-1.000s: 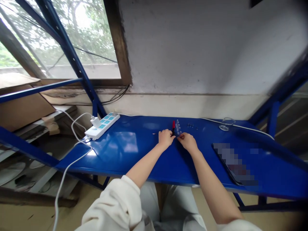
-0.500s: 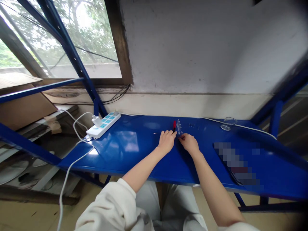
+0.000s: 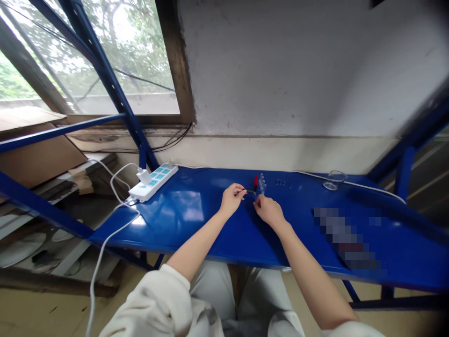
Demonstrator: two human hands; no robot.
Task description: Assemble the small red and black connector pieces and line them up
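Above the blue table [image 3: 182, 234], my left hand [image 3: 231, 199] is closed on a thin dark tool [image 3: 244, 190], whose tip points right toward my other hand. My right hand [image 3: 269, 209] is closed near that tip, its thumb and fingertips pinched together; what they hold, if anything, is too small to make out. Just behind my hands stands a clear plastic piece with a row of round bumps [image 3: 261, 181]. A red-and-black object [image 3: 256, 181] lies against its left side. Several tiny parts [image 3: 280, 182] lie to the right of it.
A white power strip [image 3: 152, 183] with a plug and cable is at the table's left end. Clear round dishes or a tape roll [image 3: 330, 185] lie at the back right beside a white cable. A blurred-out flat object [image 3: 342, 238] lies at the right.
My left hand has moved left from the clear piece and now shows the thin dark tool. The pale-tipped thing left of it no longer shows on the table. My right hand has shifted slightly left.
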